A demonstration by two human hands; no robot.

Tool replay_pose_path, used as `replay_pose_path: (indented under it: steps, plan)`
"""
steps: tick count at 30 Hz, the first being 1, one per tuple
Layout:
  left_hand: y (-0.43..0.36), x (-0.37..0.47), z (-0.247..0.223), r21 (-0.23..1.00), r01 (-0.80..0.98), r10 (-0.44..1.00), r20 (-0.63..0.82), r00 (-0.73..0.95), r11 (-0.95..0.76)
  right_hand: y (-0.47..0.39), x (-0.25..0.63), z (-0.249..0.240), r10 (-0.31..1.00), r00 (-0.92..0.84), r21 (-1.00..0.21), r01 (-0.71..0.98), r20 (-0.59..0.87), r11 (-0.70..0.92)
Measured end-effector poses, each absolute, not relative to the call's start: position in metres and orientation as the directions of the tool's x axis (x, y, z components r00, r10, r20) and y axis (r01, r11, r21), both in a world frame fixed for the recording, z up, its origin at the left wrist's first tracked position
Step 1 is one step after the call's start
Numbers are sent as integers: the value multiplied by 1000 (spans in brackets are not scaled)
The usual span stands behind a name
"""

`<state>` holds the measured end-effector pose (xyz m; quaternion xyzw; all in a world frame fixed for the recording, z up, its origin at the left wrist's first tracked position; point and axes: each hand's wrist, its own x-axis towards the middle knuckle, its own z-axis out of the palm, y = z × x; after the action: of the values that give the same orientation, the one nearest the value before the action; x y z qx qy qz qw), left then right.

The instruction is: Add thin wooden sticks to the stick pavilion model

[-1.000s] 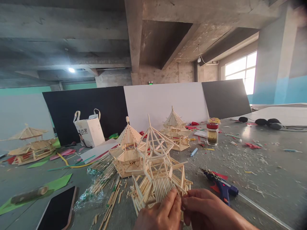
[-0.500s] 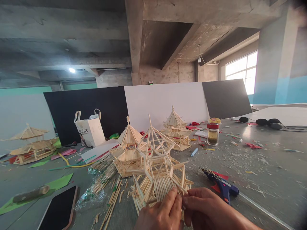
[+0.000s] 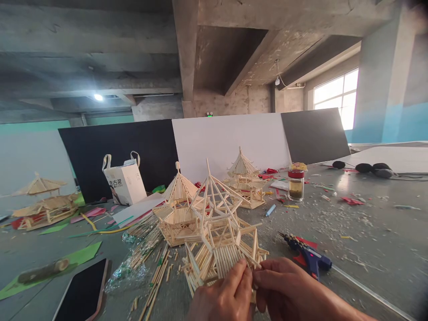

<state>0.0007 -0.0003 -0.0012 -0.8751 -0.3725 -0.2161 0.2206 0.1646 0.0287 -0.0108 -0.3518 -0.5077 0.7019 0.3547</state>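
**Head view: two hands at a stick-built pavilion model**

Head camera, bottom centre: left hand (image 3: pixel 222 296), back toward the camera, fingers bunched and pointing up and forward, thumb and forefinger pinched together at the near edge of the model. Right hand (image 3: pixel 287 292), entering from the lower right, knuckles up, fingertips meeting those of the left hand; the two hands touch at the pinch point. Whether a loose stick sits in the pinch cannot be told.

Item held to: pale wooden stick pavilion model (image 3: pixel 220 236), open-frame pointed roof, slatted lower eaves, standing on the grey table (image 3: pixel 368 240) directly ahead of the hands, its near eave touching the fingertips.

Just behind, left: second pale stick pavilion with closed ribbed roof (image 3: pixel 179 209). Farther back, right of centre: third small stick pavilion (image 3: pixel 244 180).

Right of the hands, near: blue hot-glue gun (image 3: pixel 309 256), lying on its side on red paper scraps. Beyond it: glass jar with red lid (image 3: pixel 296 185), upright.

Left of the hands: loose wooden sticks in crumpled clear plastic wrap (image 3: pixel 140 254); black smartphone (image 3: pixel 83 292), face up; green paper strip (image 3: pixel 67 263).

Far left: larger two-tier stick pavilion (image 3: pixel 43 203). Back left: white paper bag with handles (image 3: pixel 123 180), standing before black and white boards (image 3: pixel 230 140).
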Motion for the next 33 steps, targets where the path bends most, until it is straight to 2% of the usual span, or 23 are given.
replay_pose_path:
  steps: [13,25,33]
  plan:
    - [1,-2,3,-245,749,543,557,629,-616,31,167,-15,841,-516,-947,-161,-161,-280]
    - [-1,-1,13,-218,756,618,460,638,-618,31,168,-15,830,-535,-945,-165,-155,-283]
    - [-1,0,8,-274,749,575,500,647,-603,31,167,-17,833,-534,-952,-152,-147,-266]
